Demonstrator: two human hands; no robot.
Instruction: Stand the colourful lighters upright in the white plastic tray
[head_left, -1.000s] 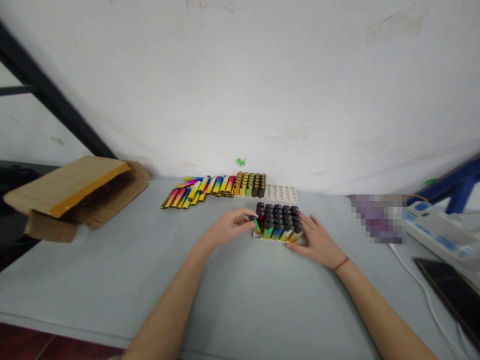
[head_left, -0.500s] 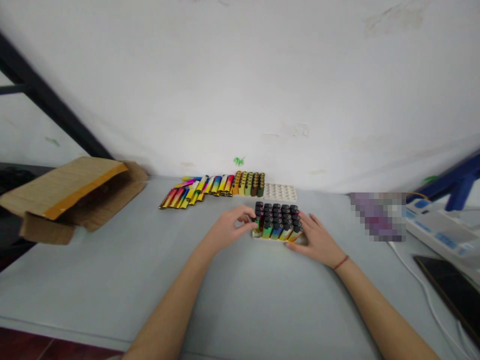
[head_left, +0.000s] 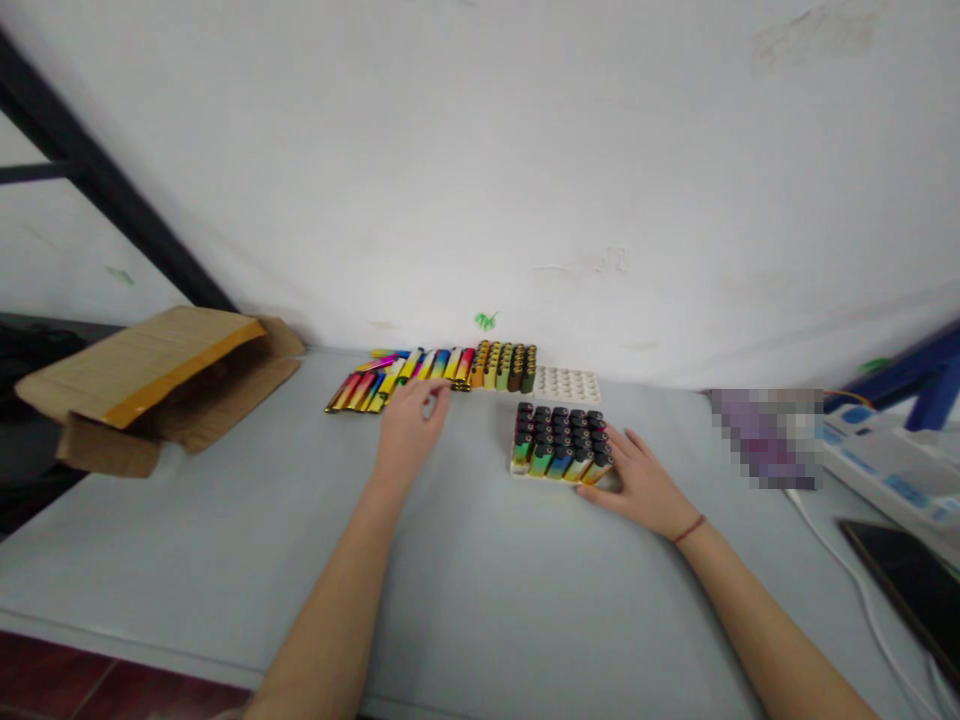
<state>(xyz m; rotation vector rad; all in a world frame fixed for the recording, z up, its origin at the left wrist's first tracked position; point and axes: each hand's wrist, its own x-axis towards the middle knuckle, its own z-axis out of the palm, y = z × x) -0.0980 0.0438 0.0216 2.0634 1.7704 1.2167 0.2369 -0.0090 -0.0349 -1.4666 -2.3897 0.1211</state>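
We see left hand curled, can't tell if holding; loose lighters just far of it, long axes mostly slanting far-right. Right hand spread wide against racked lighters' right side.

Lighters in the near white tray have black tops and bodies shading from green, blue or cream to gold. Loose lighters are red, blue, white and magenta, blending into shiny yellow. The upright cluster runs orange through olive to brown, ends gold. The far tray is white, the table grey, the wristband dark red; the pixelated object seems purple
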